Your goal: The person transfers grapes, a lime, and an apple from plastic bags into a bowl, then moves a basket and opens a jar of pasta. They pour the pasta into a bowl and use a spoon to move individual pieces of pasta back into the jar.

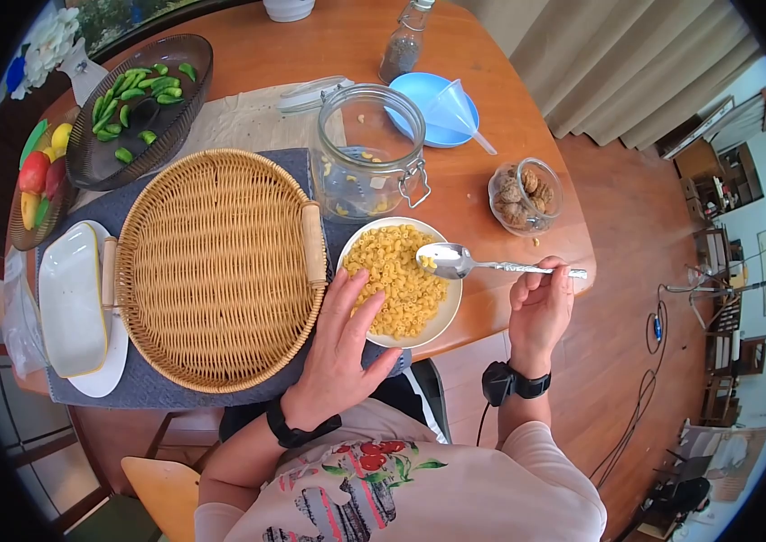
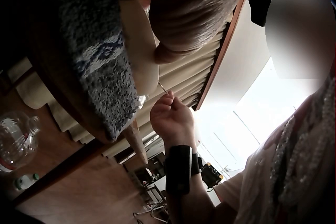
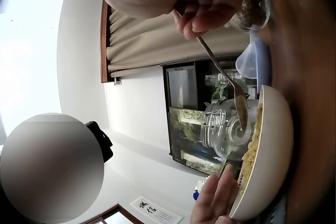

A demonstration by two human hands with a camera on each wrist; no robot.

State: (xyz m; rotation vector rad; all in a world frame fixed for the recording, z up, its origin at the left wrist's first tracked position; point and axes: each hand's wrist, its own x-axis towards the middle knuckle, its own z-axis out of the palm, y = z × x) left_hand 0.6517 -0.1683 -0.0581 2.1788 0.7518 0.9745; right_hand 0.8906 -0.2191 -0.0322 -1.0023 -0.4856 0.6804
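A white bowl (image 1: 442,323) of yellow macaroni (image 1: 401,298) sits at the table's near edge. My right hand (image 1: 541,312) pinches the handle of a metal spoon (image 1: 455,260), whose bowl is over the macaroni with a few pieces in it. My left hand (image 1: 338,361) has its fingers spread at the bowl's left side, fingertips at the rim and macaroni. Behind the bowl stands an open glass jar (image 1: 365,176) with a little macaroni in it. In the right wrist view the spoon (image 3: 239,103) is above the bowl (image 3: 273,150).
Left of the bowl is a wicker tray (image 1: 220,271), with a white dish (image 1: 74,298) beyond. A glass jar of walnuts (image 1: 525,199) stands right. Behind are a blue plate (image 1: 414,88) with a funnel (image 1: 449,110), a bottle (image 1: 404,45) and a dish of green peppers (image 1: 193,63).
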